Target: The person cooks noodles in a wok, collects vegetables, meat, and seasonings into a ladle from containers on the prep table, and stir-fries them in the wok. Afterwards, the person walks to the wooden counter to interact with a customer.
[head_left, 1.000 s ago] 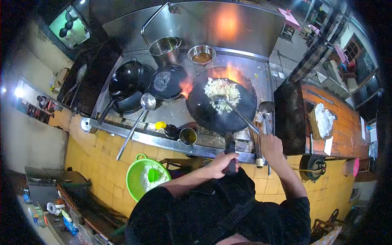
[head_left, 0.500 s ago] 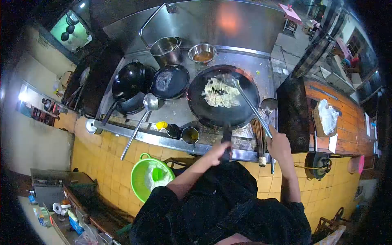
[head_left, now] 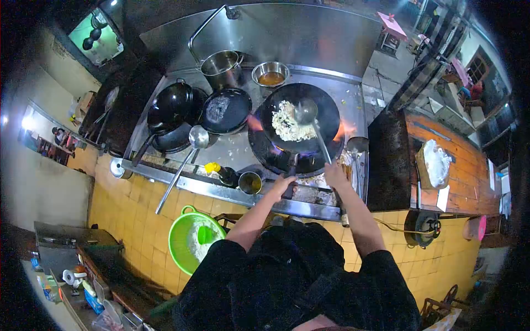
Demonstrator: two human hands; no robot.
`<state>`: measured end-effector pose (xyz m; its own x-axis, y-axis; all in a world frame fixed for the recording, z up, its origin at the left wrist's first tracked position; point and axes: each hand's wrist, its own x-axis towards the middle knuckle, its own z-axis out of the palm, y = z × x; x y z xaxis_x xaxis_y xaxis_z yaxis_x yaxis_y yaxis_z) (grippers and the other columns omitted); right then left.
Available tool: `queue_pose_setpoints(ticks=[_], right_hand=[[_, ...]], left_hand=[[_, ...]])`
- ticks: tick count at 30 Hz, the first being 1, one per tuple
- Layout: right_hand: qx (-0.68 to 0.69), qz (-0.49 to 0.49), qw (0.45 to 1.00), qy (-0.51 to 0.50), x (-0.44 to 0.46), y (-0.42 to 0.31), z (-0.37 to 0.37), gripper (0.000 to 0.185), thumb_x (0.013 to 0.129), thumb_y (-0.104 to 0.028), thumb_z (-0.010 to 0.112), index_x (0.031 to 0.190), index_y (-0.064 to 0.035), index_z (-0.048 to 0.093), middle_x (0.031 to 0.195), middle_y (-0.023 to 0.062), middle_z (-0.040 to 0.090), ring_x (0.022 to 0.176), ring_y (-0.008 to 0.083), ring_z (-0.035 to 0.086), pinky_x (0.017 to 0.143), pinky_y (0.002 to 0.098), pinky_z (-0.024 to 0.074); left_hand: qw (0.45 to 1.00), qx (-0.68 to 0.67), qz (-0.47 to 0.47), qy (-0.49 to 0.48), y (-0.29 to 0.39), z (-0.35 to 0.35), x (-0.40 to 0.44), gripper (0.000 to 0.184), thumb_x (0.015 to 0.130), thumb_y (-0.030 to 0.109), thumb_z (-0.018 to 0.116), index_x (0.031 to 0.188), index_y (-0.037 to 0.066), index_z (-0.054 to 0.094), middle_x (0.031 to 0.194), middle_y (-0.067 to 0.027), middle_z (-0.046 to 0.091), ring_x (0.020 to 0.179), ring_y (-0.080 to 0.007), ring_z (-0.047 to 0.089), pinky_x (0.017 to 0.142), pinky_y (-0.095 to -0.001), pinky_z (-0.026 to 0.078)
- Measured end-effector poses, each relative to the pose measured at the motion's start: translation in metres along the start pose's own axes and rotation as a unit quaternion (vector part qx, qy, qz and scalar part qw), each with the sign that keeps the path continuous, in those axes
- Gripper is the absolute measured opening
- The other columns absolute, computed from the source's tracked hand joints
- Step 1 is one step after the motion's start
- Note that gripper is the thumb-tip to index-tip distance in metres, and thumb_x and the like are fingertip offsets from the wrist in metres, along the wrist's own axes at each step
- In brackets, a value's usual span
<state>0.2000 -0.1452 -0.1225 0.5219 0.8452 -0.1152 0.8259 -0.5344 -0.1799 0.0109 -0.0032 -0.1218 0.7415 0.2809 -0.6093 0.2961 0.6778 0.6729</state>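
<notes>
My left hand is closed round the handle of a black wok, which is raised off the burner. Flames show at both sides beneath it. Pale rice-like food lies in the wok. In my right hand is the long handle of a metal ladle, whose bowl rests against the right side of the food.
Left of the wok are a flat black pan, a black wok and a second ladle. A yellow-capped bottle and a metal cup stand near the front edge. A green basket is lower left.
The wok has been lifted and pushed forward, away from me, showing the burner. My left hand has moved left and forward, my right hand left; the ladle bowl is turned over the food.
</notes>
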Motion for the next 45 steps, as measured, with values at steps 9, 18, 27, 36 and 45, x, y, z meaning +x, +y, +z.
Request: queue_pose_setpoints(ticks=[9, 18, 27, 36, 45], right_hand=[[-0.064, 0.052, 0.992, -0.092, -0.111, -0.038, -0.220, 0.030, 0.088, -0.030, 0.045, 0.105, -0.0057, 0.053, 0.079, 0.0216, 0.062, 0.073, 0.0366, 0.063, 0.060, 0.0444, 0.0518], [-0.067, 0.034, 0.995, -0.069, -0.120, -0.047, -0.186, 0.039, 0.083, -0.009, 0.044, 0.122, -0.0076, 0.042, 0.073, 0.0187, 0.062, 0.070, 0.0352, 0.063, 0.061, 0.0443, 0.0519], [-0.139, 0.052, 0.988, 0.031, -0.115, -0.028, -0.135, 0.052, 0.083, -0.008, 0.043, 0.134, -0.0085, 0.034, 0.078, 0.0152, 0.062, 0.074, 0.0260, 0.065, 0.062, 0.0375, 0.0529], [0.245, 0.016, 0.956, 0.159, -0.117, -0.005, -0.127, 0.043, 0.081, -0.012, 0.058, 0.122, -0.0070, 0.046, 0.077, 0.0175, 0.061, 0.066, 0.0356, 0.061, 0.064, 0.0396, 0.0490], [0.774, 0.167, 0.602, -0.105, -0.077, -0.067, -0.018, 0.031, 0.092, -0.034, 0.047, 0.101, -0.0046, 0.053, 0.066, 0.0035, 0.055, 0.051, 0.0144, 0.052, 0.048, 0.0308, 0.0467]], left_hand=[[0.936, -0.289, -0.133, -0.149, 0.090, 0.091, -0.109, 0.023, 0.082, 0.022, 0.062, 0.074, 0.002, 0.054, 0.061, -0.0068, 0.054, 0.052, -0.0154, 0.055, 0.053, -0.0284, 0.049], [0.981, 0.063, 0.113, -0.146, 0.019, 0.088, -0.147, 0.015, 0.083, 0.018, 0.059, 0.084, 0.004, 0.053, 0.066, -0.0050, 0.057, 0.057, -0.0159, 0.058, 0.051, -0.0273, 0.048], [0.999, 0.009, 0.030, 0.005, 0.029, 0.076, -0.111, 0.016, 0.086, 0.021, 0.054, 0.081, 0.006, 0.054, 0.061, -0.0024, 0.052, 0.052, -0.0139, 0.053, 0.054, -0.0261, 0.047], [1.000, -0.013, 0.018, 0.010, -0.010, 0.020, -0.028, 0.017, 0.085, 0.018, 0.058, 0.082, 0.003, 0.049, 0.065, -0.0066, 0.054, 0.050, -0.0146, 0.053, 0.045, -0.0278, 0.046], [0.950, 0.217, 0.138, 0.178, -0.003, 0.019, -0.031, 0.035, 0.083, 0.029, 0.062, 0.107, 0.004, 0.052, 0.077, -0.0095, 0.062, 0.059, -0.0128, 0.058, 0.053, -0.0277, 0.048]])
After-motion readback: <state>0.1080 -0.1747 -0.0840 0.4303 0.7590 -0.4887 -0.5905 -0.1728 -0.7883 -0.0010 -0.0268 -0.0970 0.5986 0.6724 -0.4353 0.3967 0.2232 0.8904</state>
